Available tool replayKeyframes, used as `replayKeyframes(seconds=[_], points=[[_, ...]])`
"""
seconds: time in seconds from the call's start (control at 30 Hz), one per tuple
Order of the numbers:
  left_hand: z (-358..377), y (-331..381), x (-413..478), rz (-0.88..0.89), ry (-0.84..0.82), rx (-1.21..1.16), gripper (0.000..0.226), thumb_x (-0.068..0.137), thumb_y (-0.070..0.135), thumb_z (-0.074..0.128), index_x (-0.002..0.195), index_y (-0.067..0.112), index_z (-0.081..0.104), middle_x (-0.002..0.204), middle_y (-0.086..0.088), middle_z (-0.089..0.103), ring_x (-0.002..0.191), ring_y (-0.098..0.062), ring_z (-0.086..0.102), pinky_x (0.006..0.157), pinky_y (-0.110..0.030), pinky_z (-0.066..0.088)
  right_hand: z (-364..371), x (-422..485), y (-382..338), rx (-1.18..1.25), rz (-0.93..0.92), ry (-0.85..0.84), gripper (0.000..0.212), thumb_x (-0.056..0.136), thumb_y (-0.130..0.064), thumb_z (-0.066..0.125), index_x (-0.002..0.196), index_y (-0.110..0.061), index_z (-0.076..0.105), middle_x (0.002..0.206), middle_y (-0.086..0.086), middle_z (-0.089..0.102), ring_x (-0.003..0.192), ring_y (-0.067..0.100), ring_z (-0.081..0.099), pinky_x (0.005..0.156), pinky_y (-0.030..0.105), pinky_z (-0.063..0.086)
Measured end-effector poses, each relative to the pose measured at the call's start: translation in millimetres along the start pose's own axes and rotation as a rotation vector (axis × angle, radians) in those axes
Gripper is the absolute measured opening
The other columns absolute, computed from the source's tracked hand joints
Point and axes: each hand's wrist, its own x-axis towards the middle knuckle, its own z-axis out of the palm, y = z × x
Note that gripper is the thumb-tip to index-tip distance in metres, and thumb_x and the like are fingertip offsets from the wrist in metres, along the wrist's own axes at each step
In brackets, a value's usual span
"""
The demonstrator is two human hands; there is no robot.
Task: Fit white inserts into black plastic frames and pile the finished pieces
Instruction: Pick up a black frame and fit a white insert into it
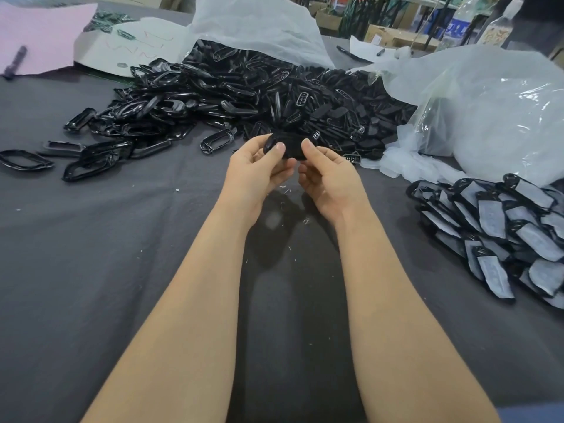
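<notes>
We see 2 hands above a grey cloth table (pixel 91 239) | left hand (pixel 259 169) and right hand (pixel 328 175) each pinch 1 end of a black oval plastic frame (pixel 290 148), thumbs on top, fingers curled beneath | loose black frames (pixel 244 96) heaped just behind | white-filled finished pieces (pixel 494 221) piled at right

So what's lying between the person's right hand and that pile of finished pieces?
In the head view, only bare grey tablecloth separates the right hand from the finished pile. A white plastic bag lies further back.
</notes>
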Motion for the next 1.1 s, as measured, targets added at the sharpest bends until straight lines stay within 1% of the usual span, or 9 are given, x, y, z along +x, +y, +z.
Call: replayKeyframes(seconds=[0.17, 0.37, 0.5, 0.57, 0.63, 0.73, 0.83, 0.9, 1.1], points=[[2, -5, 0, 0.122, 0.065, 0.314, 0.014, 0.097, 0.006, 0.054, 0.109, 0.011, 0.059, 0.101, -0.01, 0.067, 0.072, -0.006, 0.071, 0.072, -0.02, 0.057, 2, 1, 6, -0.371, -0.202, 0.168, 0.015, 0.088, -0.02, 0.068, 0.076, -0.012, 0.064, 0.067, 0.0, 0.062, 0.058, 0.007, 0.058, 0.06, 0.021, 0.052], [-1, -10, 1, 0.167, 0.102, 0.468, 0.018, 0.095, 0.01, 0.057, 0.087, 0.026, 0.056, 0.086, -0.002, 0.072, 0.073, -0.011, 0.073, 0.077, -0.035, 0.06, 5, 1, 12, -0.601, -0.29, 0.212, 0.021, 0.087, -0.026, 0.069, 0.075, -0.011, 0.064, 0.068, 0.004, 0.067, 0.064, 0.013, 0.065, 0.069, 0.033, 0.055], [-1, -11, 2, 0.154, 0.138, 0.485, 0.019, 0.094, 0.009, 0.058, 0.085, 0.027, 0.057, 0.089, -0.006, 0.072, 0.074, -0.015, 0.073, 0.078, -0.036, 0.06, 5, 3, 12, -0.543, -0.256, 0.184, 0.014, 0.091, -0.016, 0.063, 0.101, -0.006, 0.062, 0.092, 0.014, 0.07, 0.083, 0.025, 0.07, 0.07, 0.029, 0.055], [0, -12, 1, 0.154, 0.133, 0.48, 0.018, 0.093, 0.01, 0.058, 0.085, 0.026, 0.057, 0.085, -0.003, 0.072, 0.07, -0.012, 0.072, 0.073, -0.032, 0.06, 5, 4, 12, -0.662, -0.302, 0.205, 0.01, 0.091, -0.016, 0.062, 0.098, -0.01, 0.059, 0.091, 0.009, 0.068, 0.086, 0.024, 0.067, 0.078, 0.026, 0.054], [1, -12, 0, 0.167, 0.128, 0.497, 0.018, 0.094, 0.012, 0.058, 0.083, 0.026, 0.056, 0.078, 0.002, 0.071, 0.064, -0.007, 0.071, 0.066, -0.026, 0.059, 4, 2, 10, -0.803, -0.373, 0.236, 0.008, 0.09, -0.018, 0.063, 0.091, -0.015, 0.056, 0.082, -0.001, 0.063, 0.08, 0.015, 0.061, 0.069, 0.006, 0.044], [1, -12, 1, 0.158, 0.128, 0.484, 0.02, 0.095, 0.01, 0.056, 0.083, 0.026, 0.056, 0.074, 0.003, 0.07, 0.062, -0.006, 0.07, 0.062, -0.022, 0.058, 3, -2, 4, -0.889, -0.406, 0.258, 0.007, 0.09, -0.021, 0.063, 0.091, -0.014, 0.063, 0.081, -0.003, 0.063, 0.076, 0.01, 0.058, 0.062, 0.003, 0.038], [1, -12, 3, 0.132, 0.142, 0.422, 0.019, 0.096, 0.006, 0.054, 0.084, 0.021, 0.056, 0.074, 0.001, 0.068, 0.06, -0.006, 0.069, 0.065, -0.024, 0.058, -9, -1, -6, -1.027, -0.428, 0.423, 0.02, 0.092, -0.018, 0.054, 0.089, -0.008, 0.071, 0.086, 0.006, 0.068, 0.081, 0.017, 0.058, 0.073, 0.017, 0.044], [0, -12, 5, 0.131, 0.157, 0.397, 0.018, 0.096, 0.006, 0.053, 0.085, 0.019, 0.056, 0.072, 0.001, 0.068, 0.059, -0.006, 0.067, 0.067, -0.025, 0.058, -23, 1, -13, -1.199, -0.333, 0.577, 0.028, 0.092, -0.013, 0.045, 0.101, -0.005, 0.07, 0.107, 0.012, 0.065, 0.101, 0.028, 0.056, 0.089, 0.032, 0.046], [1, -12, 5, 0.138, 0.169, 0.391, 0.013, 0.096, 0.006, 0.054, 0.089, 0.017, 0.056, 0.075, -0.002, 0.068, 0.058, -0.005, 0.067, 0.065, -0.024, 0.059, -33, 8, -11, -1.446, 0.047, 0.545, 0.044, 0.096, -0.014, 0.04, 0.138, -0.002, 0.04, 0.15, 0.011, 0.033, 0.143, 0.028, 0.02, 0.119, 0.05, 0.01]])
